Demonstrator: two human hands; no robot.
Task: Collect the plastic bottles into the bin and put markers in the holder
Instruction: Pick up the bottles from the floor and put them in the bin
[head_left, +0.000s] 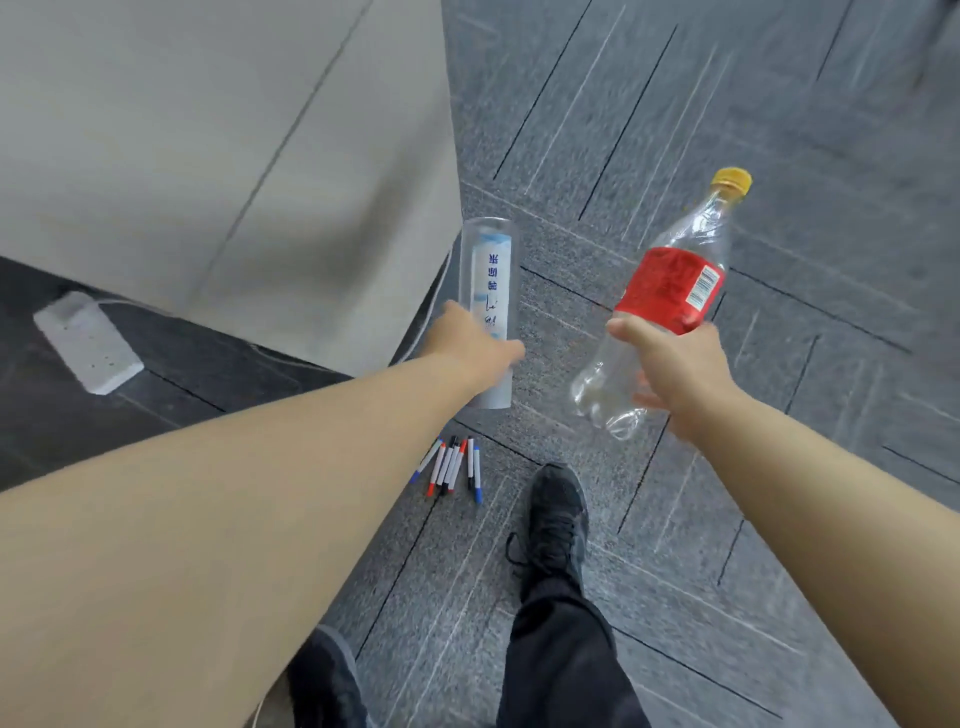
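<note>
My left hand (475, 345) grips a clear plastic bottle with a white and blue label (488, 280), held off the floor near the corner of a grey table. My right hand (675, 364) grips a second clear bottle with a red label and a yellow cap (670, 291), tilted with the cap up and to the right. Several markers (451, 467) with red, blue and black caps lie in a loose bunch on the carpet below my left hand. No bin or holder is in view.
A grey table top (208, 156) fills the upper left. A white power strip (85, 343) with a cable lies on the dark floor under it. My black shoe (553, 525) stands just right of the markers on grey carpet tiles.
</note>
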